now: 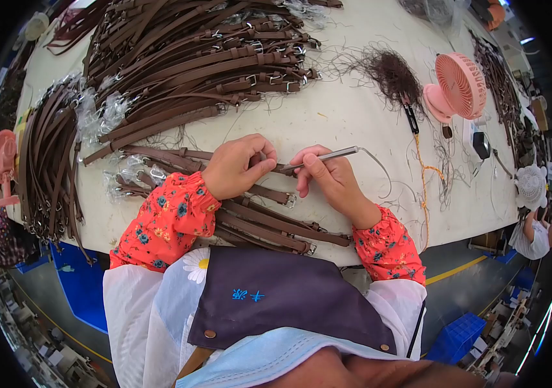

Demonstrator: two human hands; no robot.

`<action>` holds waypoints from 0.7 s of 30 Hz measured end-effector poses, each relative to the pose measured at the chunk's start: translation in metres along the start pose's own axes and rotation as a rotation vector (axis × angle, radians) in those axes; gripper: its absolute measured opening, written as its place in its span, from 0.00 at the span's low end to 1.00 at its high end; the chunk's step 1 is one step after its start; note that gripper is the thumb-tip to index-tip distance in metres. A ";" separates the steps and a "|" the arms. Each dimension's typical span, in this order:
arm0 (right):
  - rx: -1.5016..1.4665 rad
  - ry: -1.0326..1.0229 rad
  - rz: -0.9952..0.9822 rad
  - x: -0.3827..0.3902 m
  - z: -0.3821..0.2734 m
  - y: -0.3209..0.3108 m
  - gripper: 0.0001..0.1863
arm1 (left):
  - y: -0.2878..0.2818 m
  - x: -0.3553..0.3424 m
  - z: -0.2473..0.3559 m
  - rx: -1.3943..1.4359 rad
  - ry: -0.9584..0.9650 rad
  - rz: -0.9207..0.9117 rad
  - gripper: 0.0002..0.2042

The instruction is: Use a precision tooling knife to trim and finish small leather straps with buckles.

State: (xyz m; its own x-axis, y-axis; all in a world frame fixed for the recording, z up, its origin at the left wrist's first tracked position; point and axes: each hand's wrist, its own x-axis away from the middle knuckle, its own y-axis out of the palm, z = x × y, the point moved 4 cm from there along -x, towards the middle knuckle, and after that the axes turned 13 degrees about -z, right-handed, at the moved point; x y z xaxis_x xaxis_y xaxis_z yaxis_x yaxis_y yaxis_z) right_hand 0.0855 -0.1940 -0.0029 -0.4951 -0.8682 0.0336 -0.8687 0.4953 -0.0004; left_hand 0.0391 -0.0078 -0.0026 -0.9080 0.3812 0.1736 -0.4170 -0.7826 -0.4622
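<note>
My left hand [240, 167] is closed, its thumb and fingertips pinched together beside a brown leather belt strap [284, 169]. Whatever lies inside that pinch is too small to make out. Close on the right, my right hand [331, 176] grips a slim metal pen-like tool [340, 154] between thumb and fingers, next to the strap's end. From the tool's outer end a thin grey tail curves down over the table. Under and in front of both hands lie several buckled brown belts [269, 226], partly hidden by my left sleeve.
A large pile of brown belts [185, 71] covers the far left, with another bundle [50, 161] beside it. Dark threads [395, 74], black-handled scissors [410, 119] on an orange cord, and a pink fan [458, 85] are at right. Another pink fan [3, 158] stands far left.
</note>
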 end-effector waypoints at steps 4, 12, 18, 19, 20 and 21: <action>-0.008 0.004 0.004 0.000 0.000 -0.001 0.21 | 0.000 -0.001 0.000 0.006 0.013 0.003 0.05; -0.009 0.005 0.018 0.002 -0.001 -0.001 0.21 | -0.001 -0.003 -0.011 0.236 -0.072 0.086 0.04; -0.055 -0.043 0.087 0.003 -0.001 -0.004 0.22 | -0.006 0.001 0.001 0.081 0.065 0.125 0.07; -0.070 -0.023 0.091 0.002 -0.002 -0.004 0.22 | -0.003 0.002 0.007 0.003 0.129 0.122 0.07; -0.084 -0.004 0.095 0.002 -0.002 -0.004 0.22 | -0.001 0.003 0.012 -0.076 0.193 0.119 0.07; -0.084 -0.004 0.097 0.002 -0.002 -0.004 0.22 | 0.002 0.002 0.011 -0.076 0.195 0.117 0.07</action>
State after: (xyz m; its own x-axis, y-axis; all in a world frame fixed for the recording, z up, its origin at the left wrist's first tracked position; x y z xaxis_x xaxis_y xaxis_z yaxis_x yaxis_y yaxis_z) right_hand 0.0883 -0.1981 -0.0012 -0.5772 -0.8159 0.0339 -0.8122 0.5778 0.0805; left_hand 0.0361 -0.0140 0.0068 -0.9221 0.3834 -0.0525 -0.2984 -0.7908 -0.5344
